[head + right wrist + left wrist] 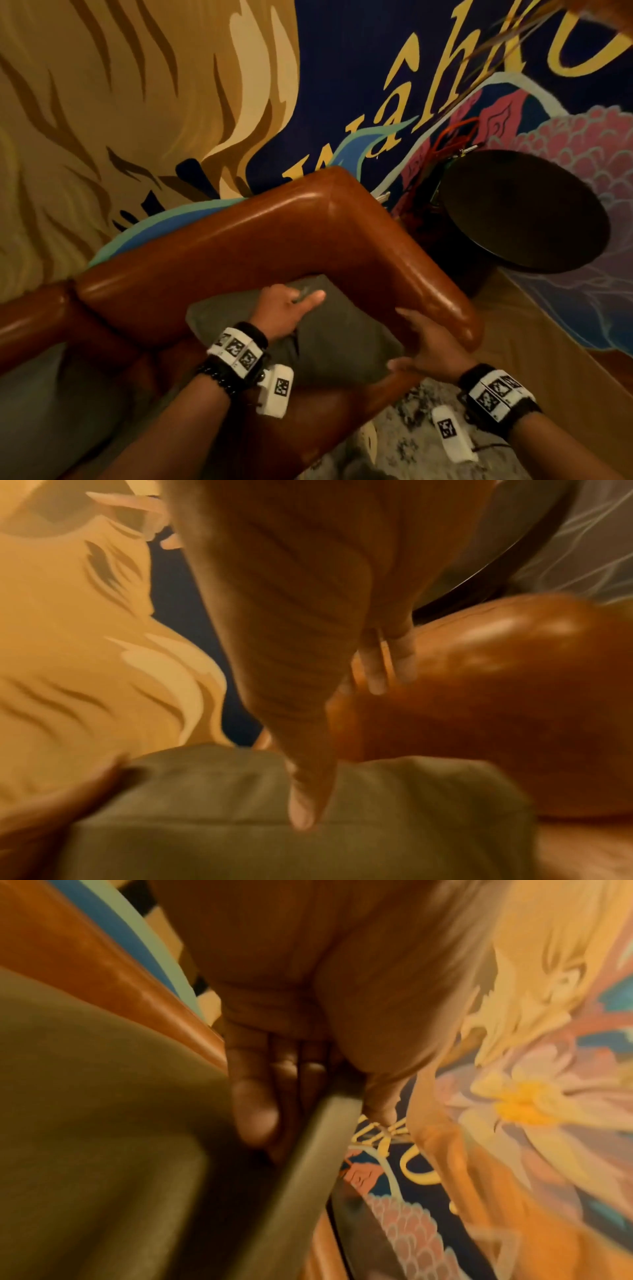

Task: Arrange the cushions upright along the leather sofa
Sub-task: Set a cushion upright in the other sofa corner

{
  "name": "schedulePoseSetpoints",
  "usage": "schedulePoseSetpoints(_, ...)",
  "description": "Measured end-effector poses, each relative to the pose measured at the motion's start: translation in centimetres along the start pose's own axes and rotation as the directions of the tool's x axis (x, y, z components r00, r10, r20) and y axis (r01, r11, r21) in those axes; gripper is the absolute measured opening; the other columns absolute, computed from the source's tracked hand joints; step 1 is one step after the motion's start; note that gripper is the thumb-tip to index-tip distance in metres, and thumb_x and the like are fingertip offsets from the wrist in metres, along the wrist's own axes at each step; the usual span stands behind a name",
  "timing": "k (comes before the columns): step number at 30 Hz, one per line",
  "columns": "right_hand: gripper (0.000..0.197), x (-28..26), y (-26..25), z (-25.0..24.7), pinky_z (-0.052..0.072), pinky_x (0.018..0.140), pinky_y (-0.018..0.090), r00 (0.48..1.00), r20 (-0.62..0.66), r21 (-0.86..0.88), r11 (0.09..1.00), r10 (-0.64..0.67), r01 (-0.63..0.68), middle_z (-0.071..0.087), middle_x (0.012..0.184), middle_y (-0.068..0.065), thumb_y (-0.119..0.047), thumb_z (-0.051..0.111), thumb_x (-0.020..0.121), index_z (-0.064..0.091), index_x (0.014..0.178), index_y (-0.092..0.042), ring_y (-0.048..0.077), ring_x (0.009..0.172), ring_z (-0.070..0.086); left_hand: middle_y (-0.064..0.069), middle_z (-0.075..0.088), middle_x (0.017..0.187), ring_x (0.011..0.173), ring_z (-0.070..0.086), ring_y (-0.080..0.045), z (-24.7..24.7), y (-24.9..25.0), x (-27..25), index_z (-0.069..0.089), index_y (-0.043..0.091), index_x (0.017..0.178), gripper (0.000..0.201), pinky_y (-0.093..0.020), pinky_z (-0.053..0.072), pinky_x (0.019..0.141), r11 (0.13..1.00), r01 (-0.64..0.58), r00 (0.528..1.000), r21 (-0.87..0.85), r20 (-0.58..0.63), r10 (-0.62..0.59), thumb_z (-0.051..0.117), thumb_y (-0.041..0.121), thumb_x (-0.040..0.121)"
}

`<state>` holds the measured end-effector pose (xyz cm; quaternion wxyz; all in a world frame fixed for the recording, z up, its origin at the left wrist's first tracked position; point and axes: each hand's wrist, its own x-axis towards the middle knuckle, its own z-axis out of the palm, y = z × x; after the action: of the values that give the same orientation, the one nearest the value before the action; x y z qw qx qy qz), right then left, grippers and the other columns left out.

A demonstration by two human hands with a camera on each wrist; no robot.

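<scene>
A: Where's the cushion?
B: Olive cushion (335,329) stands in the corner of the brown leather sofa (239,240), leaning on the backrest and touching the armrest (435,284).

A: Left hand?
B: Left hand (284,313) is on the cushion's top edge. Thumb sticks out along the fabric; the left wrist view shows fingers (253,1096) curled behind a fold of the cushion (103,1096), so it's pinching the top edge.

A: Right hand?
B: Right hand (428,346) is at the cushion's right side, wedged between cushion and armrest. Right wrist view: thumb (301,799) straight, pointing down onto the cushion (377,818), fingers (373,669) straight and close together against the armrest (496,696). Flat hand, no grip that I can see.

A: Anything else?
B: Painted mural wall (137,102) behind the sofa, round dark table (524,212) just beside the armrest, red wires (445,144) behind it. Second grey cushion (51,411) lower left on the seat, partly cut off. Mottled rug (411,445) on the floor. Both wrists wear bands with black-and-white markers (236,349). Wrist views are blurry.
</scene>
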<state>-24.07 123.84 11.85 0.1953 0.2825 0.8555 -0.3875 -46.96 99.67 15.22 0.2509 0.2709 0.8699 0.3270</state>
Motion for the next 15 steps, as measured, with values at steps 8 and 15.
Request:
schedulePoseSetpoints(8,0.115,5.3,-4.5,4.0,0.047,0.115,0.042,0.976,0.087,-0.211,0.954,-0.201,0.215,0.038,0.158,0.001,-0.054,0.093,0.068,0.037,0.164,-0.025,0.028,0.143,0.048,-0.016,0.067,0.071,0.077,0.065,-0.031,10.6,3.0,1.4,0.068,0.006,0.067,0.053,-0.035,0.041,0.068,0.957,0.077,0.929,0.28,0.329,-0.171,0.06,0.049,0.097)
schedulePoseSetpoints(15,0.044,6.7,-2.4,5.3,0.044,0.085,0.026,0.985,-0.044,-0.105,0.982,-0.165,0.159,0.047,0.106,-0.007,-0.028,0.092,0.08,0.078,0.12,-0.02,0.019,0.098,0.059,0.011,0.077,0.105,0.103,0.068,-0.004,8.7,-1.9,0.5,0.082,0.023,0.105,0.027,-0.016,0.051,0.086,0.964,0.259,0.944,-0.054,0.223,-0.241,0.072,0.044,0.093)
